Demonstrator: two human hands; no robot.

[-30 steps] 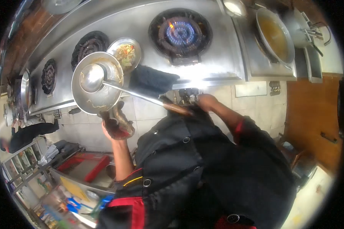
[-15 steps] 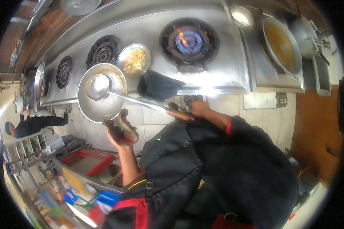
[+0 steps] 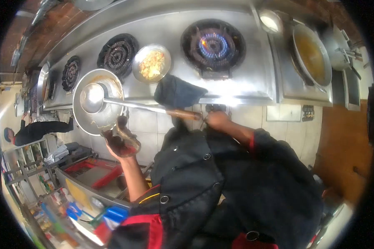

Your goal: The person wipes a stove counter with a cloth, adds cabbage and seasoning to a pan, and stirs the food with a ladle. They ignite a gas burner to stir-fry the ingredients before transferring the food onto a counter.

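My left hand [image 3: 119, 148] is closed around the rim of a wok [image 3: 84, 115], with a dark, folded cloth [image 3: 128, 141] between. The wok is held off the stove, in front of its edge, with a little residue inside. A ladle [image 3: 92, 98] rests in it, its wooden-ended handle reaching right, apart from my fingers. At the stove's front edge my right hand [image 3: 218, 121] is curled at a dark burner knob [image 3: 215, 108]; its fingertips are partly hidden. Behind the knob a burner [image 3: 213, 45] is lit with a blue ring and an orange lick of flame.
A metal bowl of cooked food [image 3: 152, 65] sits on the stove beside an unlit burner [image 3: 118, 54]. A black cloth [image 3: 176, 93] hangs over the front edge. A wide pan of brownish liquid [image 3: 311, 54] stands at right. Another person [image 3: 41, 132] is at far left.
The wok and ladle have shifted left with my left hand, and the ladle's handle lies more level. My right hand stays at the stove's front. The orange flame looks smaller.
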